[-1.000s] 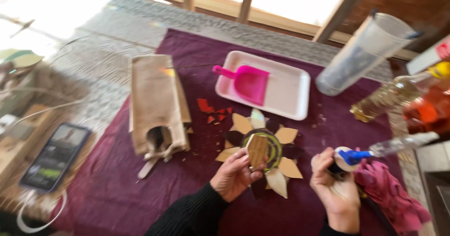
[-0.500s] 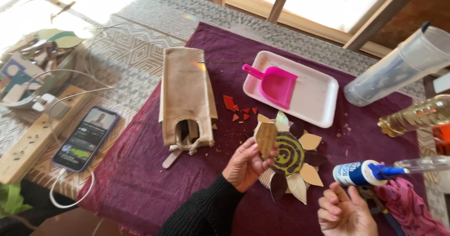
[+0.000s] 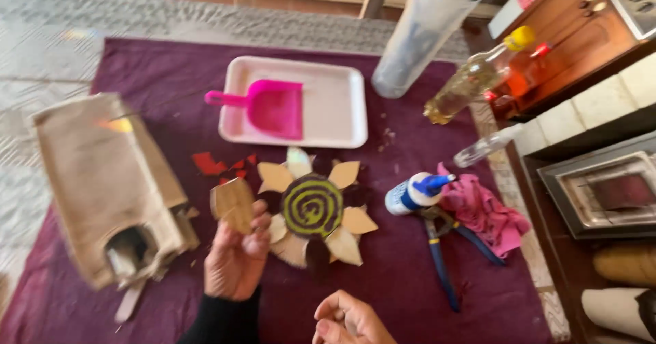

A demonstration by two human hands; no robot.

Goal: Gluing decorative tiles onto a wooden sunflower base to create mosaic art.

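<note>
My left hand (image 3: 236, 258) holds a tan cardboard petal (image 3: 232, 204) by its lower end, just left of a cardboard flower (image 3: 313, 211). The flower lies flat on the purple cloth (image 3: 410, 282); it has a dark round middle with a yellow-green spiral and tan and dark petals around it. My right hand (image 3: 348, 320) rests at the bottom edge, fingers curled, nothing in it. A glue bottle (image 3: 413, 192) with a blue tip lies on its side right of the flower, beside blue-handled pliers (image 3: 437, 255) and a pink rag (image 3: 485, 211).
A white tray (image 3: 335, 98) with a pink dustpan (image 3: 270, 108) sits behind the flower. Red scraps (image 3: 215, 163) lie near it. A tan cardboard house (image 3: 106, 187) lies at left. A clear plastic container (image 3: 420, 33), bottles (image 3: 475, 77) and wooden furniture (image 3: 581, 36) stand at right.
My right hand has let go of the glue bottle, which now lies on the cloth, and drawn back toward me. My left hand has lifted the petal off to the flower's left.
</note>
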